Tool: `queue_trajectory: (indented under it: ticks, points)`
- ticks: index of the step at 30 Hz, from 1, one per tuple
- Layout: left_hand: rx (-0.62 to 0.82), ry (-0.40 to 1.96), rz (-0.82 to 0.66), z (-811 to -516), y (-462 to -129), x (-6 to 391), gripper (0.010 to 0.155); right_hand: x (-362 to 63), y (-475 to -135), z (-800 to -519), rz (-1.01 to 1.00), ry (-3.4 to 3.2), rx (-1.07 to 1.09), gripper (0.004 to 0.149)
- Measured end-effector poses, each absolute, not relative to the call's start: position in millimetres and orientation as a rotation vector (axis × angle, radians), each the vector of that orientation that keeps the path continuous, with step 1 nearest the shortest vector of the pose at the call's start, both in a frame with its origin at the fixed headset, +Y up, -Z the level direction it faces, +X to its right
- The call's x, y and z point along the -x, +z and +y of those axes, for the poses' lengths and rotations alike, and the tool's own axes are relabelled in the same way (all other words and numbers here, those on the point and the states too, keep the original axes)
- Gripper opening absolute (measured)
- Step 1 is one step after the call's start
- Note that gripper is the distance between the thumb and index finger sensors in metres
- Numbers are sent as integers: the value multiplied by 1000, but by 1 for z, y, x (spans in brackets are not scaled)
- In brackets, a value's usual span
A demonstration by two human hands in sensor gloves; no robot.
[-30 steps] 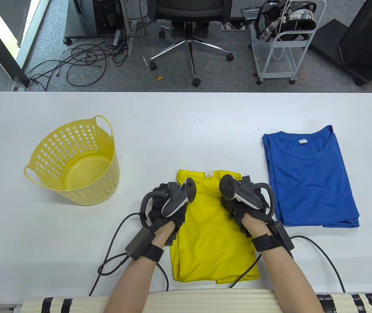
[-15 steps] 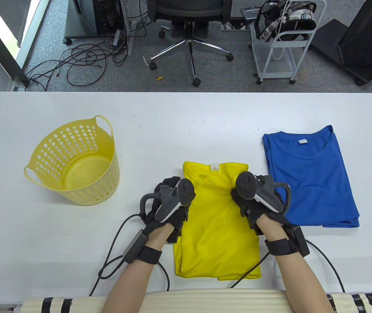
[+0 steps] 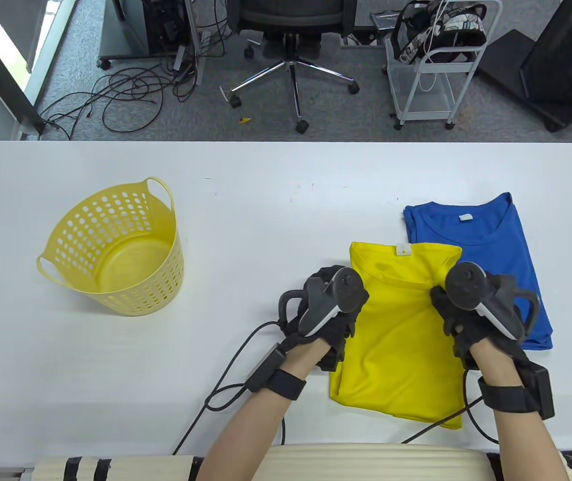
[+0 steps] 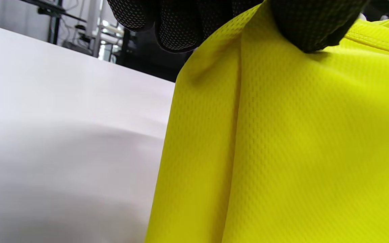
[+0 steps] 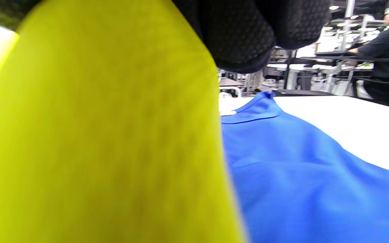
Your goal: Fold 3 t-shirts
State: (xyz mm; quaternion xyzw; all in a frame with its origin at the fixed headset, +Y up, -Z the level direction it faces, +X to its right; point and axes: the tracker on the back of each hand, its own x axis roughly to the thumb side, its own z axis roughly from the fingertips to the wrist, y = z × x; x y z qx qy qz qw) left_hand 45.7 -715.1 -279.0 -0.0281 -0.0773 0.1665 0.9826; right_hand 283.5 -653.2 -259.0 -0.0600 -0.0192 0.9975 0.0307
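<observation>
A folded yellow t-shirt (image 3: 398, 340) hangs lifted between both hands, its right part over the left side of a folded blue t-shirt (image 3: 486, 235) lying flat on the table's right. My left hand (image 3: 338, 313) grips the yellow shirt's left edge, and the left wrist view shows a black fingertip (image 4: 311, 25) pressed on the yellow fabric (image 4: 282, 152). At the shirt's right edge my right hand (image 3: 454, 313) grips it. In the right wrist view the yellow cloth (image 5: 96, 135) fills the left and the blue shirt (image 5: 299, 175) lies beneath.
A yellow perforated basket (image 3: 115, 250) stands empty at the table's left. Glove cables (image 3: 226, 381) trail on the white table (image 3: 276, 200) near its front edge. An office chair (image 3: 291, 50) and a white cart (image 3: 426, 65) stand on the floor behind.
Both hands have carried the yellow shirt from the table's front middle to the right, so that it now overlaps the blue shirt's left side.
</observation>
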Motion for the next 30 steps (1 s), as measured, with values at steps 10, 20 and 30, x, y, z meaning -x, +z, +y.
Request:
queue_trajectory:
  ticks: [10, 20, 30]
  points:
    - [77, 489, -189, -704, -299, -137, 44, -359, -271, -609, -157, 3157, 469, 46]
    - [157, 577, -57, -721, -362, -175, 45, -372, -350, -610, -197, 3362, 591, 46]
    - [171, 380, -14, -752, -410, -185, 47, -391, -405, -685, 36, 3324, 739, 46]
